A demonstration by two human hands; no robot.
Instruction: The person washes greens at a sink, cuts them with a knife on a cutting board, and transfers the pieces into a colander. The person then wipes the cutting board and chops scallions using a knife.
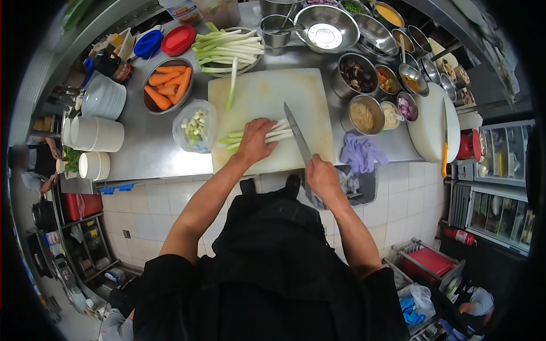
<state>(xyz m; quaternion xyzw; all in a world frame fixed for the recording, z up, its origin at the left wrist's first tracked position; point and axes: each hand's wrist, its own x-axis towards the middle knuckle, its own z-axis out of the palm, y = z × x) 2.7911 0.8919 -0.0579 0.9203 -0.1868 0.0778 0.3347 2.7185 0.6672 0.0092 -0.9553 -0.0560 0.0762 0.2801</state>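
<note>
My right hand [323, 175] is closed round the handle of a kitchen knife [297, 132]. Its long blade points away from me, beside the white ends of some spring onions [278, 135] on the white cutting board [310, 91]. Across these stalks lies my left hand [257, 140], pressing them to the board with bent fingers. One more spring onion [232, 85] reaches from a heaped bowl of spring onions [227, 50] onto the board's far edge. Left of the board, a clear plastic container [183, 136] holds cut spring onion pieces [195, 125].
Carrots [168, 88] fill a metal bowl at the left, near stacked white bowls [102, 133]. Several metal pots of ingredients [358, 74] line the right. A purple cloth [362, 152] hangs over the counter edge above a bin [367, 190]. An orange-handled knife [445, 153] rests on a round board [424, 125].
</note>
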